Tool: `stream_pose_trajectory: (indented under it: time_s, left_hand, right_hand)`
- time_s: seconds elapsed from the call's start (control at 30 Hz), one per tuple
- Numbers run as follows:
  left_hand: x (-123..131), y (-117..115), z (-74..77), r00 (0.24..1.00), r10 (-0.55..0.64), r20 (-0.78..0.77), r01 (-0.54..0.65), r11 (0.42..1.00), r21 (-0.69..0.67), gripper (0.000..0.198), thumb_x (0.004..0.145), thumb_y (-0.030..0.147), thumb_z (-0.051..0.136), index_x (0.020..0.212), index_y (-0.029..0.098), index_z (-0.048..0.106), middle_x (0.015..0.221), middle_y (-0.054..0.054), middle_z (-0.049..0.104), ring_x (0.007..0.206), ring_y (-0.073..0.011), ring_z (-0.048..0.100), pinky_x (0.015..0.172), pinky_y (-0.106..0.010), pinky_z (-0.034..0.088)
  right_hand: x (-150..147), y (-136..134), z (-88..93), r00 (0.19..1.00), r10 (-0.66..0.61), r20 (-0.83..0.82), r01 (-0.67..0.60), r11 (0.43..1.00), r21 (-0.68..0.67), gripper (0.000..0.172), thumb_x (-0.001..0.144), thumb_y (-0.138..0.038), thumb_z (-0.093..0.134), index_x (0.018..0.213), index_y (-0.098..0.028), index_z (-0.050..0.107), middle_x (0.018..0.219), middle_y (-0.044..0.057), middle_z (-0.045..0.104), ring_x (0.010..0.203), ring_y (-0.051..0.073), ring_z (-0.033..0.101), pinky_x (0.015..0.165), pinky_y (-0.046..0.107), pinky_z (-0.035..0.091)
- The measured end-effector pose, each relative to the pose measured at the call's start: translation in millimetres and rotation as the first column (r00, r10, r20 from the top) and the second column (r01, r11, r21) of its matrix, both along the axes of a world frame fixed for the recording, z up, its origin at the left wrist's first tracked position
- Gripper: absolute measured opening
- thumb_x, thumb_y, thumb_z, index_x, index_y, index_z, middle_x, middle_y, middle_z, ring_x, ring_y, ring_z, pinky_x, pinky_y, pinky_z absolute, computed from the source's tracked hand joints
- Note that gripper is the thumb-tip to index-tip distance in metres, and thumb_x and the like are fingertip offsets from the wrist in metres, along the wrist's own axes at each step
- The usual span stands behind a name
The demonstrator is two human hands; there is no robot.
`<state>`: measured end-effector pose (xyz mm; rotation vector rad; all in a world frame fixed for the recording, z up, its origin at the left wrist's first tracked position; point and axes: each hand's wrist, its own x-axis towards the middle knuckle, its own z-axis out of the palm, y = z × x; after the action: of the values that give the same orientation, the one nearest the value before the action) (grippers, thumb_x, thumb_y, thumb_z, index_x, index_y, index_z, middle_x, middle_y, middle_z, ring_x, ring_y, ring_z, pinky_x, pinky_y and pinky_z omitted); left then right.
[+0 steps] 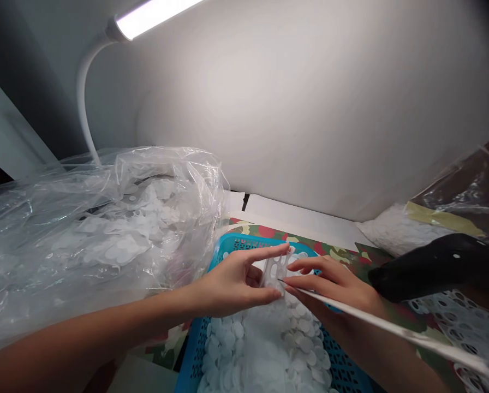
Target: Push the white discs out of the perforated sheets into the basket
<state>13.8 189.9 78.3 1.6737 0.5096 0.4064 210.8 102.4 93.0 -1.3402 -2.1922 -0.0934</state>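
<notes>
White perforated strip point(276, 270) upright; loose white discs point(264, 344) piled below.

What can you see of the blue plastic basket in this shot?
The blue plastic basket has a smooth rim and lattice walls of small openings. It is heaped with flat white discs, which hide its floor. It sits on a green and red patterned mat, with the left hand and right hand above it, and its near end runs out of view.

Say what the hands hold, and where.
The left hand pinches a perforated white sheet by its edge between thumb and forefinger; the right hand seemingly holds a long white strip near its tip.
</notes>
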Motion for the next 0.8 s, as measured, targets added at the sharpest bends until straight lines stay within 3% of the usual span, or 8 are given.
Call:
stream_pose_trajectory:
  time_s: [0.13,0.33,0.43,0.53,0.63,0.8]
  left_hand:
    - [0.0,-1.0,-1.4,0.999,-0.031,0.028,0.031,1.000,0.003,0.063,0.083,0.028,0.064,0.139,0.038,0.037,0.115,-0.004,0.059,0.058,-0.0062,0.037,0.054,-0.024,0.036]
    - [0.2,1.0,-1.4,0.999,0.010,0.038,-0.010,1.000,-0.001,0.065,0.081,0.024,0.065,0.139,0.038,0.037,0.130,-0.006,0.050,0.059,-0.0051,0.036,0.054,-0.023,0.036]
    - [-0.5,0.7,0.7,1.000,0.005,0.011,-0.005,1.000,-0.011,0.068,0.081,0.024,0.065,0.140,0.038,0.035,0.106,-0.002,0.057,0.057,-0.0061,0.034,0.054,-0.023,0.035]
    - [-1.2,-0.2,1.9,1.000,0.002,-0.017,-0.002,1.000,0.009,0.069,0.081,0.025,0.065,0.141,0.039,0.033,0.074,0.005,0.049,0.056,-0.0077,0.032,0.054,-0.023,0.032]
    - [-1.3,-0.5,1.9,1.000,-0.002,-0.017,0.002,1.000,0.024,0.069,0.081,0.026,0.064,0.141,0.039,0.032,0.067,0.007,0.042,0.056,-0.0084,0.032,0.054,-0.024,0.031]
    - [-1.3,0.2,2.3,1.000,-0.005,-0.020,0.005,1.000,0.030,0.070,0.082,0.028,0.064,0.143,0.035,0.031,0.062,0.007,0.039,0.055,-0.0090,0.033,0.055,-0.024,0.031]
  right_hand:
    - [-3.9,2.0,-14.0,1.000,-0.023,0.010,0.023,0.997,0.068,0.017,0.088,-0.015,0.053,0.090,-0.023,0.068,0.097,0.005,0.066,0.081,0.017,0.063,0.063,0.026,0.051]
    - [-1.5,-0.4,-5.6,0.995,0.096,0.034,-0.101,0.980,0.172,0.023,0.088,-0.009,0.052,0.105,-0.019,0.064,0.100,0.006,0.070,0.091,0.019,0.064,0.080,0.031,0.052]
    - [2.8,-3.4,3.3,0.997,0.074,0.034,-0.080,0.975,0.209,0.028,0.087,-0.007,0.053,0.110,-0.019,0.062,0.102,0.006,0.071,0.090,0.019,0.064,0.079,0.031,0.052]
    - [5.8,-3.7,6.9,0.999,0.009,-0.033,0.001,0.961,0.276,0.028,0.084,-0.006,0.055,0.105,-0.022,0.064,0.100,0.005,0.072,0.082,0.019,0.063,0.074,0.033,0.051]
    - [5.4,-1.8,6.8,0.996,-0.025,-0.085,0.051,0.948,0.315,0.021,0.085,-0.009,0.054,0.096,-0.022,0.067,0.096,0.004,0.073,0.079,0.019,0.062,0.069,0.033,0.051]
    - [2.6,-2.9,8.7,0.989,-0.119,-0.091,0.143,0.927,0.346,0.023,0.083,-0.010,0.059,0.099,-0.024,0.069,0.095,0.001,0.073,0.079,0.019,0.063,0.068,0.031,0.052]
